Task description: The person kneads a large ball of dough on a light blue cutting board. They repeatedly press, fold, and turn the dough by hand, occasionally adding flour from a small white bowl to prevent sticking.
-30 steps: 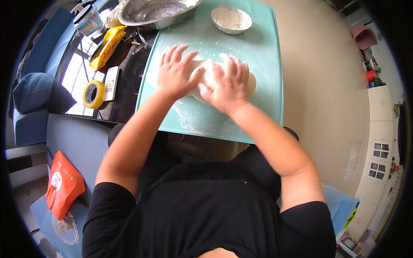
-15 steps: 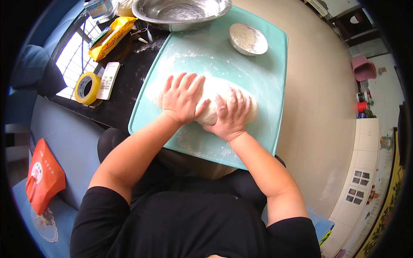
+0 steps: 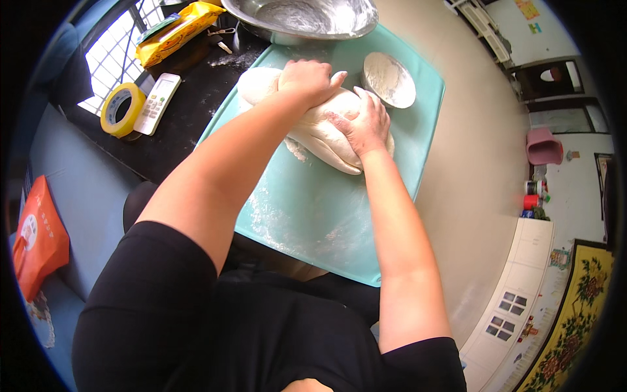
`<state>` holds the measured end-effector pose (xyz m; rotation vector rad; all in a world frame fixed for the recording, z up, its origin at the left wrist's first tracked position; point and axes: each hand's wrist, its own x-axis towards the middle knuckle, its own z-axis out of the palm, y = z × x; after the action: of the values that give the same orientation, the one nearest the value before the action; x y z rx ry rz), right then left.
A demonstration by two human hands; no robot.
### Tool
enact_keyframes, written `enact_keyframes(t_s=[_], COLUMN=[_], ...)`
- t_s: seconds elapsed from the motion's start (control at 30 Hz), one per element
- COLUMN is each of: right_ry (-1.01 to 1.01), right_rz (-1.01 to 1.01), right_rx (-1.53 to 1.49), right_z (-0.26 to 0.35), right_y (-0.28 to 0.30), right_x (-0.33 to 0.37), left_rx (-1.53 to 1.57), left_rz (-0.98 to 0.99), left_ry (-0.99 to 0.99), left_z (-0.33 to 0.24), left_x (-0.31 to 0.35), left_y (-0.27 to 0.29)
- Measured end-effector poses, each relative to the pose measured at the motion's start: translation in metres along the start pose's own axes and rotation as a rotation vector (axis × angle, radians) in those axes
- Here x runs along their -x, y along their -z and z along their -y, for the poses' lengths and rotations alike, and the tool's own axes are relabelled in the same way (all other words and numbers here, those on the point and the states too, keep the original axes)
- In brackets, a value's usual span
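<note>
Our left hand [image 3: 307, 80] curls over dough [image 3: 320, 127], grip unclear; our right hand [image 3: 367, 125] lies half-spread there; shoving forward could tip the bowl [image 3: 406, 95]

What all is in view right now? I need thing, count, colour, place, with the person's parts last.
Dough: 1, white, on the board
Board: 1, teal, centre
Small bowl: 1, silver, holding white powder, board's far right
Large bowl: 1, silver, far end
Packet: 1, yellow, black table
Remote: 1, white, black table
Tape roll: 1, yellow, beside remote
Black table: 1, left of board
Bag: 1, orange, lower left
Tub: 1, pink, right
Cabinet: 1, white, lower right
Small rim items: unclear
Left hand: 1, bare, on dough
Right hand: 1, bare, on dough
Sleeves: 2, black, below
</note>
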<state>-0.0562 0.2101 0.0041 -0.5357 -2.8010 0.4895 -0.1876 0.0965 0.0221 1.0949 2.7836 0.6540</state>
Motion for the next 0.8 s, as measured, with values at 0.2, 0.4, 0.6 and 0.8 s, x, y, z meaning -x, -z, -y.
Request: enact_keyframes(t_s=[0.2,0.4,0.6,0.8], right_ry=[0.024,-0.066,-0.345,-0.530], right_rz=[0.239,0.236,0.198,0.171], right_rx=[0.086,0.390,0.223,-1.043], right_z=[-0.001,0.024,0.068,0.058], right_y=[0.021,0.036,0.036,0.025], right_x=[0.024,0.087,0.103,0.138], left_rx=[0.646,0.870,1.385,0.717], left_rz=[-0.228,-0.432,-0.045,-0.315], left_ry=[-0.407,0.207,0.404,0.203], left_z=[0.027,0.012,-0.019,-0.030], left_x=[0.041,0.197,0.200,0.203], left_y=[-0.015,-0.037,-0.033,0.010])
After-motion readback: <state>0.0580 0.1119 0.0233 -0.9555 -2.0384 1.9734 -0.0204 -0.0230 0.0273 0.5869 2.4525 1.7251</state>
